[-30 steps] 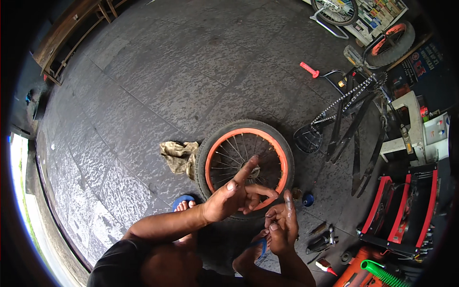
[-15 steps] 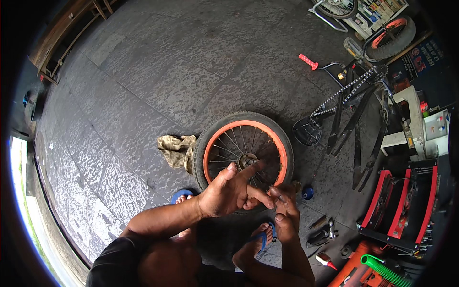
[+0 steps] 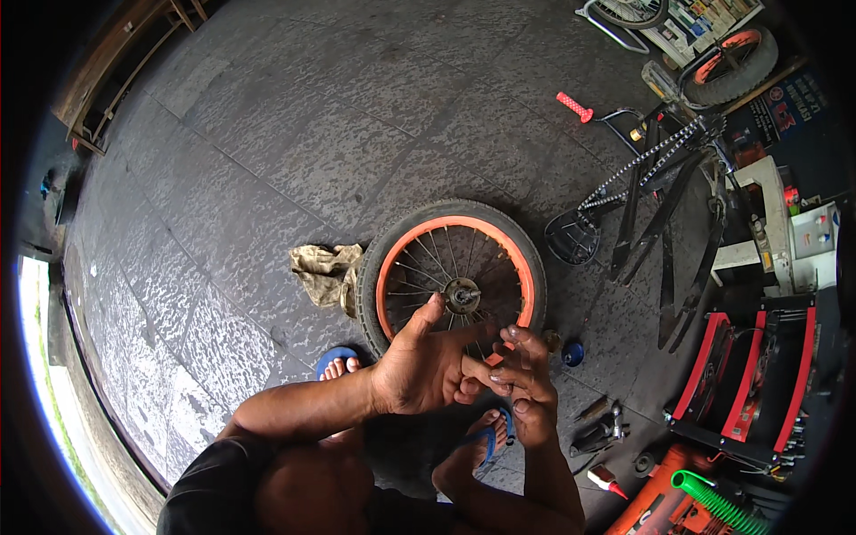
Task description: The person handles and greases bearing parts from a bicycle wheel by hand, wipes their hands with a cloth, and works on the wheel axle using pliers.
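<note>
Both my hands are above the near side of a bicycle wheel (image 3: 526, 259) with an orange rim and black tyre, lying flat on the floor. My left hand (image 3: 423, 370) is open, thumb raised and some fingers reaching right, the others curled. At its fingertips, my right hand (image 3: 530, 388) has bent fingers and its thumb apart. The two hands meet at the fingers; I see no object in either. The fingertips look dark and dirty. Beyond them, the wheel's hub (image 3: 462, 296) shows at the centre of the spokes. My hands hide the wheel's near edge.
A stained cloth (image 3: 323, 272) lies left of the wheel. To the right are a small blue round item (image 3: 572, 354), loose tools (image 3: 602, 432) and a red-and-black toolbox (image 3: 744, 383). A black bicycle frame (image 3: 655, 201) with a chain is at far right, and a wooden bench (image 3: 111, 62) at far left.
My left hand has tilted slightly and its index finger has dropped nearer, uncovering the hub. The right hand's fingers have shifted a little over the left fingertips. The wheel stays in place.
</note>
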A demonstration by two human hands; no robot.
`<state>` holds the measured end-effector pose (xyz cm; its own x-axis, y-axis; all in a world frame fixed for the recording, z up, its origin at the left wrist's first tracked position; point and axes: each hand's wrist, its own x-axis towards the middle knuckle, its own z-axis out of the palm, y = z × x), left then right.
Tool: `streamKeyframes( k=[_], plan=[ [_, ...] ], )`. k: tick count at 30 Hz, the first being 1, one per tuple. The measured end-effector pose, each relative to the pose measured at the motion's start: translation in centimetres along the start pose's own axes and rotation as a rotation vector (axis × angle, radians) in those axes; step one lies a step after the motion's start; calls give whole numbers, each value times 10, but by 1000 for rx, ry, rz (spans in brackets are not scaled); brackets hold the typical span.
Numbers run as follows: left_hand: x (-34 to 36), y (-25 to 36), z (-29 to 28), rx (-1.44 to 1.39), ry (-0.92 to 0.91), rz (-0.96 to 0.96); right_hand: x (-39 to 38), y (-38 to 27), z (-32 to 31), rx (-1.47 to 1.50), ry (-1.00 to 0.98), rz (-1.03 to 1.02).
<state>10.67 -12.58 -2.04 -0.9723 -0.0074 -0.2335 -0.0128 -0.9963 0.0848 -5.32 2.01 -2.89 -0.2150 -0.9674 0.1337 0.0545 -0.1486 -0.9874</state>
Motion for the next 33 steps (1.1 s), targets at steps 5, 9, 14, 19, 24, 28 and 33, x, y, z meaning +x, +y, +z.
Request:
streamKeyframes(
  k=[5, 9, 14, 19, 24, 28, 33],
  plan=[
    [2, -3, 0, -70, 15, -12, 1, 2, -1, 71, -12, -30],
    [0, -4, -1, -133, 16, -4, 3, 5, 0, 69, 6, -46],
    [-1, 0, 14, -125, 90, 67, 3, 6, -4, 17, 55, -171],
    [7, 9, -11, 83, -25, 402, -5, -19, -3, -45, 274, -7],
    [32, -1, -31, 719, -78, 602, 6, -50, 26, 1159, -276, 377],
    [33, 4, -21, 916, -114, 624, 3, -38, 43, 1298, -224, 500],
    [31, 6, -21, 904, -65, 589, 2, -32, 48, 1394, -236, 491]
  ],
)
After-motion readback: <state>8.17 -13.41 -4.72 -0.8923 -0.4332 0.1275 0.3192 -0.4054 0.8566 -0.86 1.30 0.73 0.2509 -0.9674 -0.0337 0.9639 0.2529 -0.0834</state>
